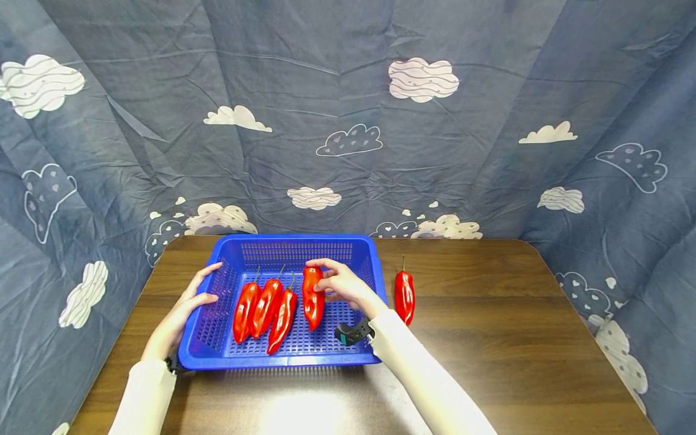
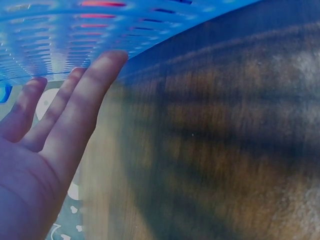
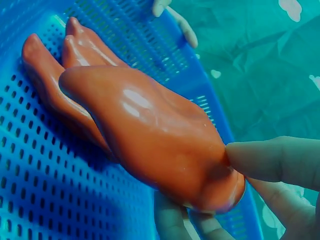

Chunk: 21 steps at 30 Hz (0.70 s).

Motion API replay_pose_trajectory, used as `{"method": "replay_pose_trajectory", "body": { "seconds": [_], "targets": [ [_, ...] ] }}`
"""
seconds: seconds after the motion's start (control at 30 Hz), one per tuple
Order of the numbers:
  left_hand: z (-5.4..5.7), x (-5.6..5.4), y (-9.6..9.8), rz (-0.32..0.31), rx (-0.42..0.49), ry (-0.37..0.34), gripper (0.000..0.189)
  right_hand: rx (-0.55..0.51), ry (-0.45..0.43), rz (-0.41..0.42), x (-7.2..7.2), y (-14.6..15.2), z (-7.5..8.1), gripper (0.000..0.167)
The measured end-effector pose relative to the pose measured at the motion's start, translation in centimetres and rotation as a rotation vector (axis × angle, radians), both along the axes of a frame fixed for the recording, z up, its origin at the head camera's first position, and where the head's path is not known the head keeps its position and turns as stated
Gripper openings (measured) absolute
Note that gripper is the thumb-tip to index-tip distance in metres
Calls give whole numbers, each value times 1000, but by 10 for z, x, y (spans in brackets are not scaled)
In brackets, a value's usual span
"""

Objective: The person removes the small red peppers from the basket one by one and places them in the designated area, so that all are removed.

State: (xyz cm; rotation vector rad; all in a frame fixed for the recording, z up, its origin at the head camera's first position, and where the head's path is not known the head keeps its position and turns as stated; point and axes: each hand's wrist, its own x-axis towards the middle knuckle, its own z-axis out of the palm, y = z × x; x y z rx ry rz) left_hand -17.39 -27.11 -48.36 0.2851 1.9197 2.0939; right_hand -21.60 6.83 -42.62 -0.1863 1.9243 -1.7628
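Note:
A blue plastic basket (image 1: 304, 360) with slotted walls stands on the table. My left hand (image 1: 179, 314) grips its left side; thumb and a finger reach over the rim, while other fingers (image 2: 82, 107) lie along the outer wall. Inside, three glossy red peppers (image 1: 266, 308) lie side by side, stems toward the back. To the right of them my right hand (image 1: 345, 287) pinches a fourth red pepper (image 1: 312, 302) by its thick stem end. In the right wrist view this pepper (image 3: 150, 135) points its narrow tip toward the upper left, overlapping the others.
One more red pepper (image 1: 404, 296) lies on the wooden table (image 1: 500, 338) just right of the basket, partly behind the right forearm. A dark blue curtain (image 1: 348, 121) with cloud prints hangs behind and beside the table.

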Motion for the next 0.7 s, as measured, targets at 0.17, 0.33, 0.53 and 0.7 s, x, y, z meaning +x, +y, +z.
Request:
{"method": "replay_pose_trajectory", "body": {
  "seconds": [0.17,0.33,0.53,0.7],
  "targets": [
    [1,0,1,1,-3,4,61,-33,22,3,1,8,5,57],
    [0,0,1,7,-5,-2,61,-56,25,-2,2,17,8,57],
    [0,0,1,15,-4,-9,61,-60,32,-19,1,27,9,56],
    [0,0,1,10,-3,0,62,-62,31,-28,2,33,11,57]
  ]
}}
